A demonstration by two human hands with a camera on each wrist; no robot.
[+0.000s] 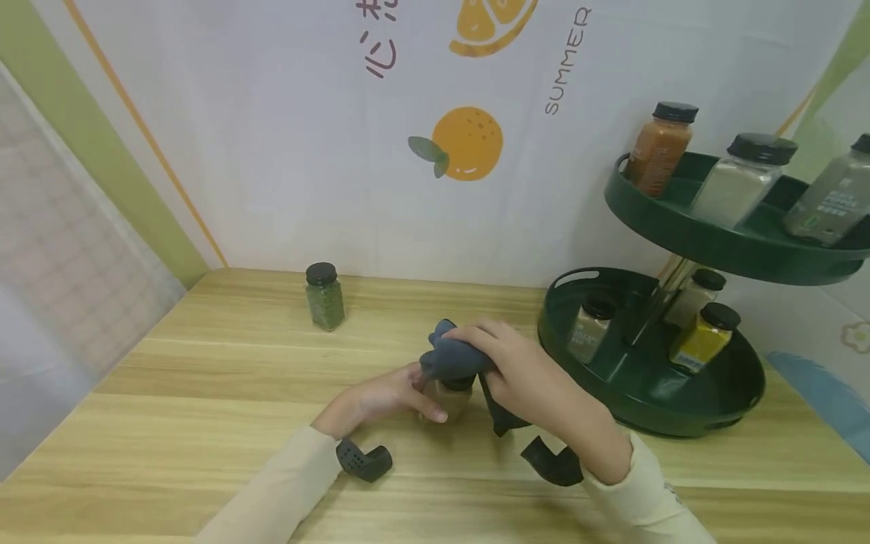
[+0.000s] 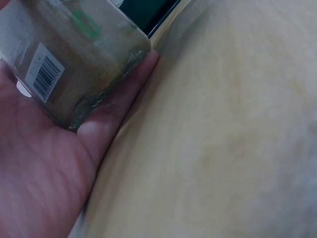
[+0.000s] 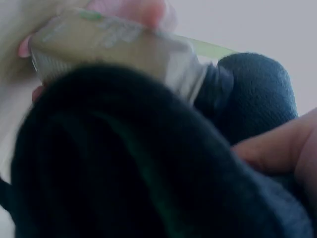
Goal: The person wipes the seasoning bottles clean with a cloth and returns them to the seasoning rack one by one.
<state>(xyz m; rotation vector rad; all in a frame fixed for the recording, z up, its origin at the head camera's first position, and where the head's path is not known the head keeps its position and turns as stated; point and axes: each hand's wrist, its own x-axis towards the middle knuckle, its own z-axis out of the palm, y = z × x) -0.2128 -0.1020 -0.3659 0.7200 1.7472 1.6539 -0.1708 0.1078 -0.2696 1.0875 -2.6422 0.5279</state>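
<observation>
My left hand (image 1: 397,393) grips a clear spice jar (image 1: 451,399) with a dark lid, just above the wooden table or touching it; I cannot tell which. In the left wrist view the jar (image 2: 74,54) shows a barcode label and brownish contents, with the palm and fingers round its lower part. A dark blue-grey cloth (image 1: 451,359) is bunched in my right hand (image 1: 506,359), which holds it against the jar's lid. One end of the cloth hangs down beside the jar. In the right wrist view the cloth (image 3: 124,148) hides part of the jar.
A jar of green flakes (image 1: 325,302) stands at the back left of the table (image 1: 204,378). To the right is a green two-tier rack (image 1: 652,415); its upper tray (image 1: 741,253) carries an orange-red jar (image 1: 659,151) and other jars, and the lower tray holds a yellow jar (image 1: 703,340) among others.
</observation>
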